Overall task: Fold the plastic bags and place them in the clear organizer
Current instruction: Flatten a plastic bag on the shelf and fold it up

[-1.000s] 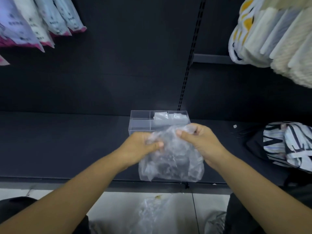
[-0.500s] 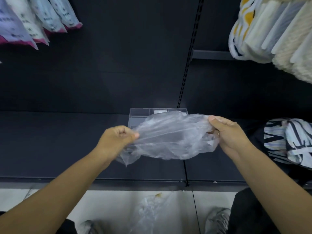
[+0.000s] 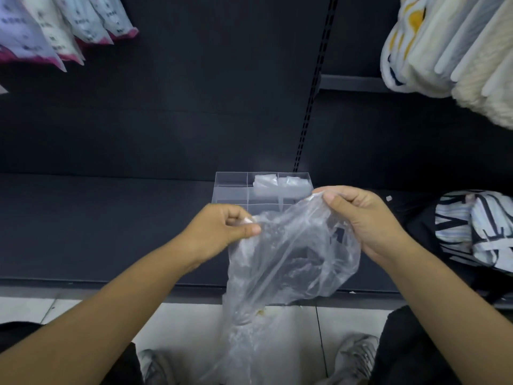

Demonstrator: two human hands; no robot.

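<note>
A crumpled clear plastic bag (image 3: 288,262) hangs between my hands above the front of a dark shelf. My left hand (image 3: 222,229) pinches its upper left edge between thumb and fingers. My right hand (image 3: 358,218) grips the upper right edge with curled fingers. Behind the bag stands the clear organizer (image 3: 230,187) with several compartments. Two folded bags (image 3: 266,184) lie in its back right compartments. The organizer's front part is hidden by the held bag.
The dark shelf (image 3: 97,226) runs left and right of the organizer. Striped folded cloth (image 3: 477,232) lies at the right. Packaged goods (image 3: 55,29) hang top left, towels (image 3: 455,45) top right. More clear plastic (image 3: 244,343) lies on the floor between my shoes.
The bag was stretched wide and flat between my hands; now my hands are closer together and the bag hangs down loosely from its top edge.
</note>
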